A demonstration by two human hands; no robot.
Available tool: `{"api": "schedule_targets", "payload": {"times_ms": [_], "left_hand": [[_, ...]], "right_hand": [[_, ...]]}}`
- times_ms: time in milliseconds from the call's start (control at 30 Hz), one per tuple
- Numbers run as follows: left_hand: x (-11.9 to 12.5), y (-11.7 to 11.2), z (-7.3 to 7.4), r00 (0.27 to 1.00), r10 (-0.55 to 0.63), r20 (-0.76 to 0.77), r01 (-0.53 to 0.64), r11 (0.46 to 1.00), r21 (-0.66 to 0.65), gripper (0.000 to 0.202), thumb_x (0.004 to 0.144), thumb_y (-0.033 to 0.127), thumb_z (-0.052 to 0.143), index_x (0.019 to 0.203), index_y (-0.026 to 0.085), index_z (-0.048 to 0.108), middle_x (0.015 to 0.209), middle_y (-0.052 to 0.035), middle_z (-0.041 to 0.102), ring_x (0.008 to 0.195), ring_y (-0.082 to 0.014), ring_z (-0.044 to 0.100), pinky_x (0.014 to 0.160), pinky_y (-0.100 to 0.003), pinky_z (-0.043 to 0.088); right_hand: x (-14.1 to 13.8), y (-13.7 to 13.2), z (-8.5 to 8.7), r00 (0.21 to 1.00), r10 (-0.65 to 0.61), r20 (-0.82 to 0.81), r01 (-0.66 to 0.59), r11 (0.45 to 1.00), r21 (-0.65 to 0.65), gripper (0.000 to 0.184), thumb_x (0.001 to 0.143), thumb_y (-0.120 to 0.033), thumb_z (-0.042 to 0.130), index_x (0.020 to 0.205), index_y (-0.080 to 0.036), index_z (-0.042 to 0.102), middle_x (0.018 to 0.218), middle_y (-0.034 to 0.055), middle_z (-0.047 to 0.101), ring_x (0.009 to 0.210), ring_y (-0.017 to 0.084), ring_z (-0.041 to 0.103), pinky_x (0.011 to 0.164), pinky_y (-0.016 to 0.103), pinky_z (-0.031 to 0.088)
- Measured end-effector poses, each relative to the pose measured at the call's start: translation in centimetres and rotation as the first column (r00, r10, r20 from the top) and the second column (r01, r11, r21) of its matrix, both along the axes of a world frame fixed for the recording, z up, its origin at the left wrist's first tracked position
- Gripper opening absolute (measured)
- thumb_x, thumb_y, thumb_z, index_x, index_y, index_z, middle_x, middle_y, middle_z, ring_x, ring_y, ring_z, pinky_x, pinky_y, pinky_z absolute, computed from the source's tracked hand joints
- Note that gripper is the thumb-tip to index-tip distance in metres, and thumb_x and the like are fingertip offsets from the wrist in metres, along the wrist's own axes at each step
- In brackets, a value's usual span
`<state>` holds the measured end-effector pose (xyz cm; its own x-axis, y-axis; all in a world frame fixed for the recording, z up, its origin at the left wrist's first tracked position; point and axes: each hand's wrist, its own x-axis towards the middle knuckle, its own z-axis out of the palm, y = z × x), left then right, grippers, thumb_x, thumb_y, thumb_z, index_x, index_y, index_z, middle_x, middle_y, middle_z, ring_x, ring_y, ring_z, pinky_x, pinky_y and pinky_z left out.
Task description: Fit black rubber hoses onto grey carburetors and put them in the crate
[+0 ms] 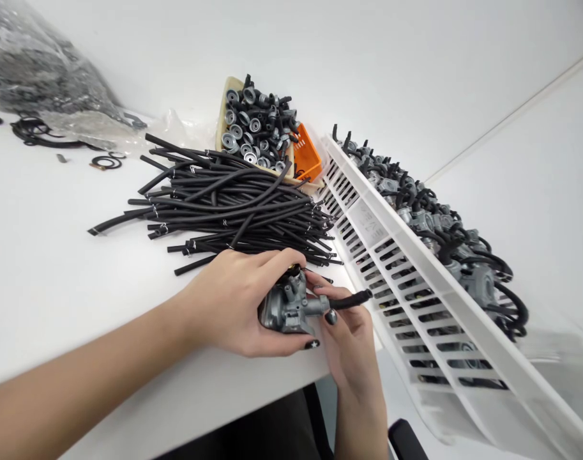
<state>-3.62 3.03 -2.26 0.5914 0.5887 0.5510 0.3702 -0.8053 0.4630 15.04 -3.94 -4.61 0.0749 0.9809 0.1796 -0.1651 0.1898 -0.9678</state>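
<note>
My left hand point(238, 300) is wrapped around a small grey metal carburetor point(288, 306) at the near edge of the white table point(56, 281). My right hand point(351, 335) pinches a short black rubber hose point(351, 298) that sticks out of the carburetor's side to the right. Just behind my hands lies a big pile of loose black hoses point(234, 204).
A beige tray point(221, 115) of grey and black capped parts stands at the back, with an orange basket point(305, 156) beside it. A white slatted crate point(416, 281) to the right holds several carburetors with hoses. A plastic bag point(37, 76) and black rubber rings point(32, 131) lie at far left.
</note>
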Motion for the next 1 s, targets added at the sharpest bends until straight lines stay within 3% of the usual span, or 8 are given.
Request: {"api": "schedule_targets", "payload": {"times_ms": [267,467,733,1000], "left_hand": [[-0.14,0.13,0.17,1.0,-0.007,-0.003,0.007,0.999,-0.044,0.057,0.071,0.058,0.062,0.113,0.023,0.048,0.09,-0.0006,0.072,0.071,-0.0199,0.07,0.058,-0.028,0.044],[-0.17,0.08,0.27,1.0,-0.004,-0.006,0.004,0.998,-0.057,0.056,0.071,0.057,0.06,0.114,0.023,0.048,0.093,-0.0016,0.072,0.074,-0.0206,0.07,0.058,-0.027,0.044],[-0.18,0.1,0.28,1.0,-0.007,-0.01,0.006,0.998,-0.06,0.057,0.071,0.056,0.061,0.115,0.023,0.047,0.097,-0.0017,0.073,0.077,-0.0209,0.071,0.059,-0.028,0.046],[-0.13,-0.04,0.32,1.0,0.0,-0.023,-0.001,1.0,-0.014,0.058,0.071,0.058,0.062,0.113,0.022,0.047,0.094,-0.0003,0.072,0.073,-0.0191,0.07,0.057,-0.028,0.044]], "right_hand": [[-0.11,-0.04,0.47,1.0,0.012,-0.026,-0.012,1.0,-0.013,0.017,0.079,-0.029,0.073,0.096,-0.025,0.075,0.124,0.0082,0.067,0.117,0.027,0.061,0.095,0.038,0.05],[-0.18,-0.07,0.51,0.999,-0.013,-0.039,0.012,1.0,-0.026,0.022,0.075,-0.031,0.076,0.096,-0.025,0.075,0.125,0.0087,0.067,0.119,0.03,0.059,0.098,0.045,0.048],[-0.01,0.01,0.28,1.0,0.016,-0.003,-0.016,1.0,-0.02,0.02,0.082,-0.026,0.071,0.102,-0.029,0.072,0.124,0.0033,0.068,0.12,0.023,0.059,0.095,0.036,0.051],[-0.08,-0.03,0.33,1.0,0.028,0.012,-0.028,1.0,0.005,0.018,0.084,-0.026,0.07,0.101,-0.029,0.073,0.124,0.0032,0.067,0.12,0.023,0.059,0.1,0.037,0.048]]}}
